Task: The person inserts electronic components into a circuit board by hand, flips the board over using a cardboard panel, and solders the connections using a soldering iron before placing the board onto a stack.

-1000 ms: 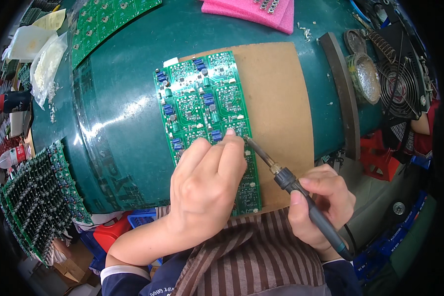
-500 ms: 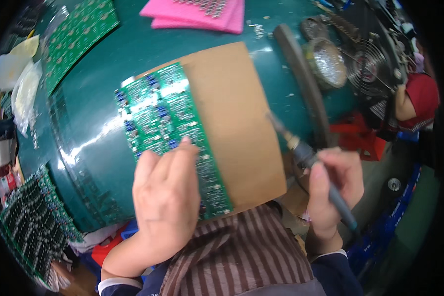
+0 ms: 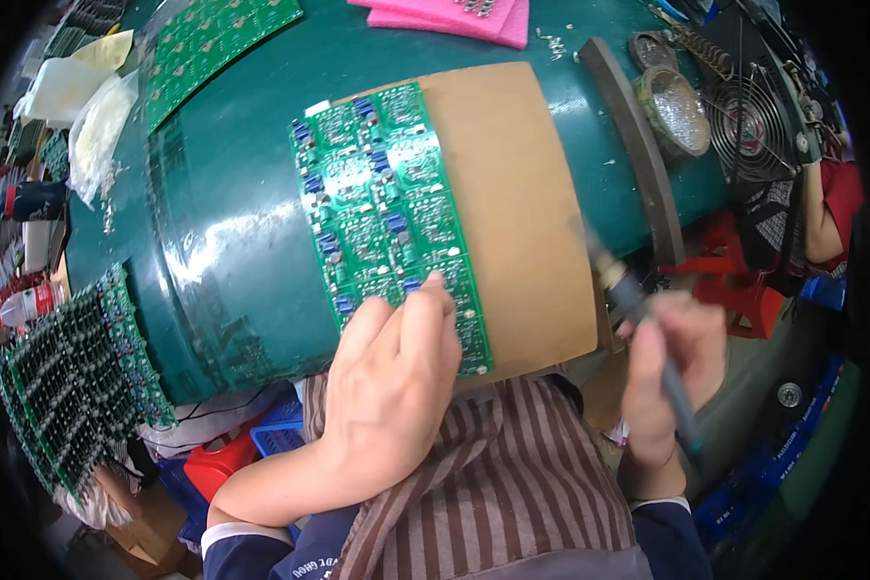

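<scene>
A green circuit board panel (image 3: 382,203) with small blue parts lies on a brown cardboard sheet (image 3: 517,184) on the green table. My left hand (image 3: 391,377) rests flat on the near end of the panel, fingers together, pressing it down. My right hand (image 3: 667,372) is off the table's right edge, closed around a soldering iron (image 3: 638,319) with a dark handle. The iron's tip is blurred and points up toward the cardboard's right edge, away from the panel.
A stack of populated boards (image 3: 72,377) sits at the near left. Another green panel (image 3: 217,39) and plastic bags (image 3: 92,116) lie far left. Pink foam (image 3: 454,14) is at the back. A metal dish (image 3: 681,111) and a small fan (image 3: 754,121) stand right, near another person's arm (image 3: 822,208).
My right hand has drawn the soldering iron off the panel and out past the cardboard's right edge. My left hand stays pressed on the panel's near end.
</scene>
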### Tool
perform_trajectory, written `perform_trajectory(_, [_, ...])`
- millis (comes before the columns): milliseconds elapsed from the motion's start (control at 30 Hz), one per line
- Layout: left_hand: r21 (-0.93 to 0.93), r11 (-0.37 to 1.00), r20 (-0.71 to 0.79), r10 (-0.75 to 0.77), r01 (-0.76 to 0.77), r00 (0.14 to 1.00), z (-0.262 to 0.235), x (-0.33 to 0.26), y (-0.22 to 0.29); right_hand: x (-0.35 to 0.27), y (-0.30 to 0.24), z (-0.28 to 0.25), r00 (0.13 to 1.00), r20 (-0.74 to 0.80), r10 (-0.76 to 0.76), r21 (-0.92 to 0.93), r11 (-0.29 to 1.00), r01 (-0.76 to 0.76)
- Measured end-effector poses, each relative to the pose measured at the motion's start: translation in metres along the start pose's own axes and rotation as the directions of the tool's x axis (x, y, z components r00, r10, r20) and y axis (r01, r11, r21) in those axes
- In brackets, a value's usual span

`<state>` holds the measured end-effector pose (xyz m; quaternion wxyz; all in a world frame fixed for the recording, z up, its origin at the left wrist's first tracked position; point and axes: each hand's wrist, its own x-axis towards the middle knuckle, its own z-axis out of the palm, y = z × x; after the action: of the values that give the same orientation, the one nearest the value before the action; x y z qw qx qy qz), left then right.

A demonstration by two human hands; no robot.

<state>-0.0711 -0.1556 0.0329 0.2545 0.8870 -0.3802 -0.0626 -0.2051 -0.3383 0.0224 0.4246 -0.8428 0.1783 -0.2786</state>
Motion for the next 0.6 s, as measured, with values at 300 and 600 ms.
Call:
perform_trajectory(300, [0.013,0.994,-0.163,0.110,-0.110,0.981,0.020,-0.004,-0.015,-0.016,-0.015,0.027,0.982,0.141,-0.124,0.126,0.986,0.107])
perform_trajectory(600, [0.131,0.989,-0.187,0.093,-0.069,0.978,0.019,-0.004,-0.010,-0.010,-0.018,0.031,0.973,0.157,-0.171,0.115,0.981,0.154])
